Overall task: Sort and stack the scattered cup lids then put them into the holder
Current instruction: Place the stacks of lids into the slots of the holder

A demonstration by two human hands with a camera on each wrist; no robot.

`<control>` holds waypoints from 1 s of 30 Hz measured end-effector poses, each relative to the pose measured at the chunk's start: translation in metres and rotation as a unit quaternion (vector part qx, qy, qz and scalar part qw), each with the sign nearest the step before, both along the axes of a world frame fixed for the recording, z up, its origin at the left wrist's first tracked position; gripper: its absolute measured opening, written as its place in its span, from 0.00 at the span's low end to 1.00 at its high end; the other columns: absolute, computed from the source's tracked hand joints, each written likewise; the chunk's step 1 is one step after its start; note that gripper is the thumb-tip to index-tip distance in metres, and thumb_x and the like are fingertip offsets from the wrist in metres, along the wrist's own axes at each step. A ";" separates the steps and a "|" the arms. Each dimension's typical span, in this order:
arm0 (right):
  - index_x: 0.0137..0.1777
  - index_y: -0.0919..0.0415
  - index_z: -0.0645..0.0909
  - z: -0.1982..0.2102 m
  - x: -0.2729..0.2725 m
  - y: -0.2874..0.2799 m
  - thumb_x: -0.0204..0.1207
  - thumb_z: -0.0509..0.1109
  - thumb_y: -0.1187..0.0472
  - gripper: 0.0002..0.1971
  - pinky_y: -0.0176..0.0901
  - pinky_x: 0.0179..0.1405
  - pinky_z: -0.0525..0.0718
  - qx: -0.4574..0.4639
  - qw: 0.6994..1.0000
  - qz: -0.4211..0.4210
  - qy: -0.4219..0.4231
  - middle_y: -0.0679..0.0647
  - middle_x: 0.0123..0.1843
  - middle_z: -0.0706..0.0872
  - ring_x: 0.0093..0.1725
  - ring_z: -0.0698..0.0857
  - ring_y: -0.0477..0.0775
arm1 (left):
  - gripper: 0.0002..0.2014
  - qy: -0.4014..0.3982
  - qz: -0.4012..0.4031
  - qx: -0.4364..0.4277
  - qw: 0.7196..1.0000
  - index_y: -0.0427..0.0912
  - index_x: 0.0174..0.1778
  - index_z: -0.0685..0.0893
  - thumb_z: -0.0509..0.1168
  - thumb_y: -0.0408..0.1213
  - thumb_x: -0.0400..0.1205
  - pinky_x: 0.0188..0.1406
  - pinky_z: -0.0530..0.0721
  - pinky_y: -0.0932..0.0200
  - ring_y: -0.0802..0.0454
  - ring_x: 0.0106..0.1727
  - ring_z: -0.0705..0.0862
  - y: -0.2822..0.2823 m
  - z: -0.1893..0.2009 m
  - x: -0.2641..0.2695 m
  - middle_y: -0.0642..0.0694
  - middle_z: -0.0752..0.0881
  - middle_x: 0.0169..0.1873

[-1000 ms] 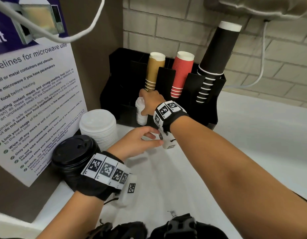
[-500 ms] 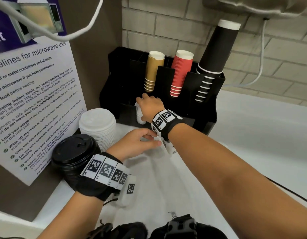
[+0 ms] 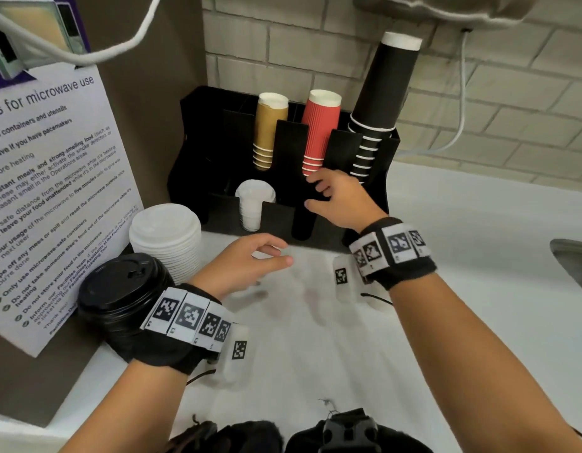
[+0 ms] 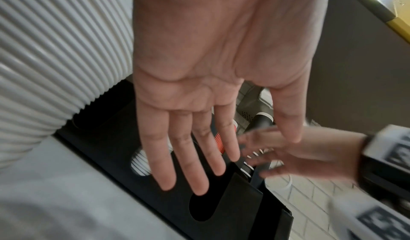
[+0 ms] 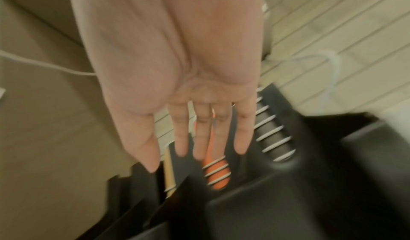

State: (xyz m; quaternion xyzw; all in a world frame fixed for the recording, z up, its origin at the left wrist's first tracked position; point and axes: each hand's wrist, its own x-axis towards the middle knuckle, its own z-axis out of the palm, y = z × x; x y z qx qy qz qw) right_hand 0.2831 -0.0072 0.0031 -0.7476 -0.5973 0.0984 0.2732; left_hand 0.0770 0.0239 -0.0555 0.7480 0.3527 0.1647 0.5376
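**Lids: two stacks still on worktop, left hand nearer**

White lid stack (image 3: pixel 165 237) and black lid stack (image 3: pixel 119 289) stand upright on the worktop (image 3: pixel 446 256), at the left by the poster, just in front-left of the black holder (image 3: pixel 198 152). A small stack of white lids (image 3: pixel 253 204) already sits in a front slot of the holder.

Left hand (image 3: pixel 247 259) hovers over the worktop, fingers relaxed and spread, holding nothing; both loose stacks lie just to its left, so it looks the natural one to take them. Right hand (image 3: pixel 338 201) is up at the holder front below the red cups (image 3: pixel 319 132), fingers straight, empty, well apart from the stacks.

Stack axes vertical. The slot next to the filled one looks empty.

Readable poster text (image 3: pixel 54 178): "for microwave use", "before heating", "Wipe off any mess or spill". No brand visible on lids or cups.
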 end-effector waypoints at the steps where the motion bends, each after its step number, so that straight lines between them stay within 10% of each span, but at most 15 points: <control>1: 0.68 0.60 0.79 0.000 0.013 -0.015 0.76 0.73 0.61 0.20 0.37 0.55 0.77 -0.018 1.000 -0.019 0.010 0.59 0.60 0.83 0.53 0.80 0.49 | 0.13 0.000 -0.001 -0.003 1.000 0.58 0.58 0.84 0.72 0.51 0.78 0.41 0.79 0.66 0.59 0.47 0.85 -0.001 0.000 0.001 0.58 0.86 0.55; 7: 0.64 0.43 0.82 -0.012 0.065 -0.094 0.79 0.69 0.51 0.13 0.36 0.56 0.70 -0.161 0.981 -0.088 0.059 0.49 0.60 0.82 0.59 0.79 0.48 | 0.13 -0.018 -0.007 -0.010 1.000 0.57 0.59 0.84 0.71 0.49 0.79 0.49 0.82 0.54 0.50 0.52 0.86 -0.006 -0.001 0.007 0.55 0.86 0.56; 12: 0.72 0.32 0.69 -0.035 0.070 -0.120 0.57 0.83 0.42 0.42 0.44 0.55 0.73 -0.259 0.960 -0.103 0.012 0.44 0.62 0.72 0.61 0.74 0.50 | 0.12 -0.028 -0.010 -0.013 0.999 0.57 0.58 0.85 0.72 0.48 0.79 0.48 0.83 0.56 0.47 0.55 0.86 -0.010 -0.002 0.012 0.56 0.86 0.55; 25: 0.71 0.43 0.71 -0.043 0.067 -0.119 0.61 0.82 0.56 0.37 0.42 0.48 0.74 -0.178 0.980 -0.094 0.004 0.52 0.58 0.75 0.56 0.77 0.56 | 0.13 -0.040 -0.027 -0.006 0.999 0.60 0.58 0.84 0.72 0.48 0.78 0.44 0.82 0.61 0.51 0.51 0.86 -0.019 -0.005 0.017 0.57 0.85 0.55; 30: 0.66 0.40 0.75 -0.013 0.018 -0.105 0.64 0.82 0.59 0.32 0.25 0.50 0.76 -0.014 0.987 0.029 0.156 0.38 0.55 0.82 0.53 0.80 0.34 | 0.43 -0.121 -0.055 0.005 0.991 0.65 0.76 0.70 0.78 0.55 0.64 0.55 0.83 0.65 0.62 0.64 0.82 -0.034 -0.002 0.026 0.61 0.77 0.69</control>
